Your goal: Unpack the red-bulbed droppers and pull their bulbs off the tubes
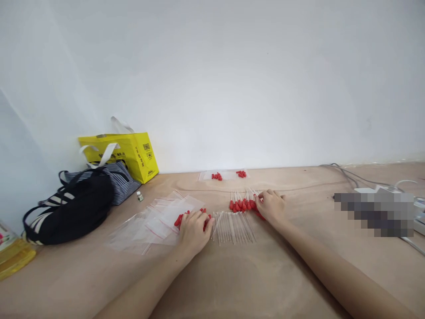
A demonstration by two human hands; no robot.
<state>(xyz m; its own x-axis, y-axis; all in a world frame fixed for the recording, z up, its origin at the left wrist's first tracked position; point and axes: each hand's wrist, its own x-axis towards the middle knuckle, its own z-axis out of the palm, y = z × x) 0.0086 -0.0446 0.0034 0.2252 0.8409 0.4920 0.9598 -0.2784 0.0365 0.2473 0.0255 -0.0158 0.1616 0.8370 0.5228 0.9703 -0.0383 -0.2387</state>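
Note:
My left hand lies curled over a small pile of red rubber bulbs, with a bulb between its thumb and fingers. Just right of it, thin clear glass tubes lie side by side in a row. Beyond these, several droppers, clear tubes fitted with red bulbs, lie with their bulbs toward me. My right hand is closed at the right end of that row, its fingertips pinching a red-bulbed dropper. More red bulbs show partly under its palm.
Clear zip bags overlap left of the bulbs. A filled clear bag with red bulbs at both ends lies by the wall. A small bottle, black bag and yellow bag stand left. Cables and a blurred-out object lie right.

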